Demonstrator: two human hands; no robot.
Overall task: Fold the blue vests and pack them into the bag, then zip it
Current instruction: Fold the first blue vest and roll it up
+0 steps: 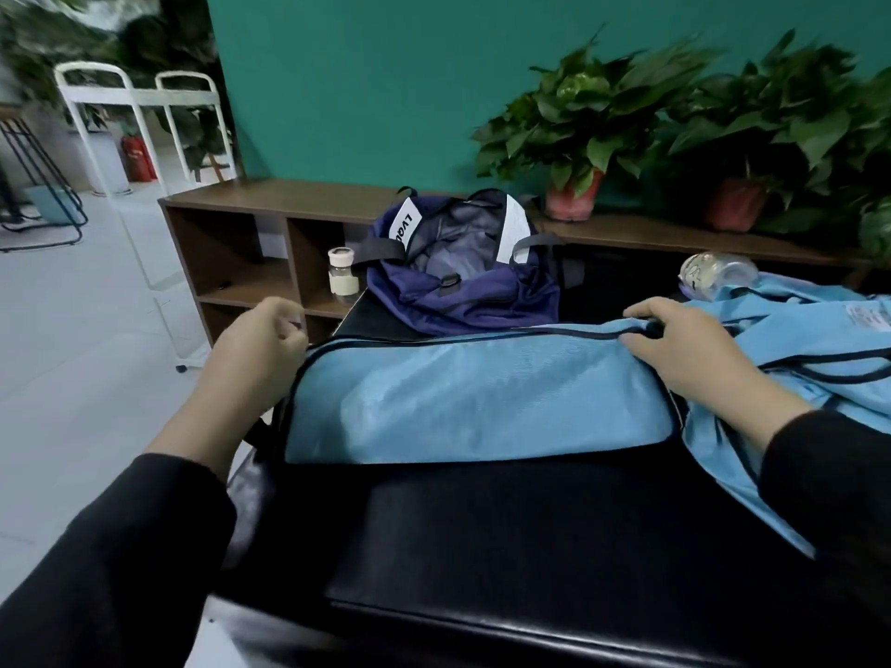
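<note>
hidden: the left hand (255, 349) covers the left end of the folded blue vest (477, 402), fingertips curled out of sight, so its grip cannot be told.
right hand (684, 349): fingers curled, pinching the vest's dark-trimmed far edge.
vest: lies on the black seat (530, 547), in front of the open navy bag (463, 282).
second vest (795, 339): crumpled right of the folded one, cut off by the frame.

Vest (482, 397) matt woven cloth; bench (530, 547) glossy black leather; shelf (270, 195) wood.
</note>
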